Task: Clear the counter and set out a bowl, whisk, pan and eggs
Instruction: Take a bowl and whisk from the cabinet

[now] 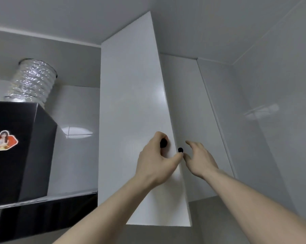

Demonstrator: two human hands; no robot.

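Left hand [155, 161]: fingers curled round the left knob [163, 143]
Right hand [198, 159]: spread wide, empty, right knob [180, 150] just to its left (nearer than any other hand)
Bowl, whisk: unseen, likely behind these cupboard doors [131, 120]

Hands at cupboard knobs
Left hand [155, 158] grips the left knob [163, 143]; right knob [180, 150] sits just beside the right hand's [199, 160] spread fingers.

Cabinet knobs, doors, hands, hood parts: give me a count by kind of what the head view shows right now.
Black cabinet knobs: 2, one gripped by the left hand, one beside the right hand
White cabinet doors: 2, left door, right door
Hands: 2, left hand, right hand
Black range hood: 1
Silver foil duct: 1
Total: 8
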